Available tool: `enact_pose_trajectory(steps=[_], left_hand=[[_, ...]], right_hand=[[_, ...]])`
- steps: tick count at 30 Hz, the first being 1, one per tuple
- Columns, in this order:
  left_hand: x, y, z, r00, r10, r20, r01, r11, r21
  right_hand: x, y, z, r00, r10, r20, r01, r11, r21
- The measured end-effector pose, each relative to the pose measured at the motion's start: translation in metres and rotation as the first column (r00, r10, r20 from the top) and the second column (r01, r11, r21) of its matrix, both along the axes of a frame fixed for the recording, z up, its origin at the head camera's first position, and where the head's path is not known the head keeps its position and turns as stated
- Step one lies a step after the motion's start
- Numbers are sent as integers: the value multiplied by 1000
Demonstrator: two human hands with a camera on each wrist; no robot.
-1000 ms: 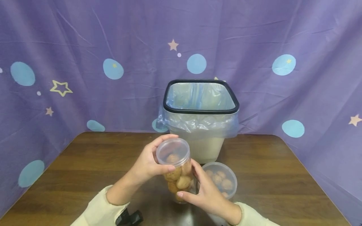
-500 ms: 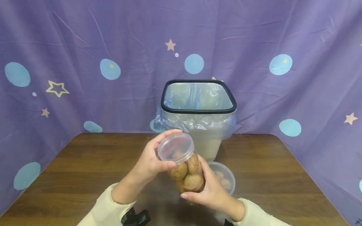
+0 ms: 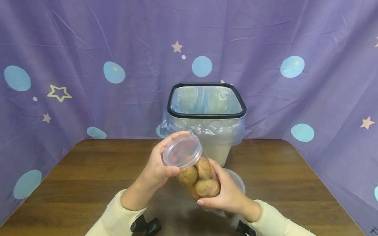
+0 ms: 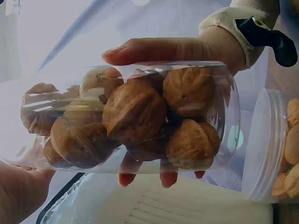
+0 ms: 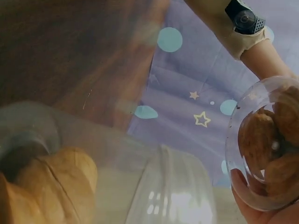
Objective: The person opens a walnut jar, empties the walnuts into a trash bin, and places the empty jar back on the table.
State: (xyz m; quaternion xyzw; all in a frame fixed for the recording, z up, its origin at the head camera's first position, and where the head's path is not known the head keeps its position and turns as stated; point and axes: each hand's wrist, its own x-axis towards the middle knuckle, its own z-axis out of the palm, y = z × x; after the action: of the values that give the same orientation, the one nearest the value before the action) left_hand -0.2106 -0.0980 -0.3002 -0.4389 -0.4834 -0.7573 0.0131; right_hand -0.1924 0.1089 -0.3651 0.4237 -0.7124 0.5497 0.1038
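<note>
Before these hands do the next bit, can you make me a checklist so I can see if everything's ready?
1. Left hand holding the lid: ok.
2. Right hand gripping the jar lower down: ok.
3. Jar upright: not ok; it is tilted, with the lid end leaning toward the left hand.
4. Lid loose enough to come off: cannot tell; it sits on the jar, but pictures don't show how tight.
5. Walnuts inside the jar: ok, they show through the clear side.
6. Bag in the bin: ok, it lines the inside and hangs outside below the black rim.
</note>
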Motion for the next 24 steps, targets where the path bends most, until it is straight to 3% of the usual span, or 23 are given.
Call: enact_pose_trajectory(steps=[6,14,24], left_hand=[[0,0,1,1000,-6,-23,7,999,31],[1,2,0,999,-21,-49,25,996,84],[3,3,-1,995,-63,-81,70,994,87]], right_hand=[[-3,5,2,1000,-27,16,26,999,25],[-6,10,4,998,67,20,-67,998,-23],[-8,12,3,986,156,-57,-157,988,-10]])
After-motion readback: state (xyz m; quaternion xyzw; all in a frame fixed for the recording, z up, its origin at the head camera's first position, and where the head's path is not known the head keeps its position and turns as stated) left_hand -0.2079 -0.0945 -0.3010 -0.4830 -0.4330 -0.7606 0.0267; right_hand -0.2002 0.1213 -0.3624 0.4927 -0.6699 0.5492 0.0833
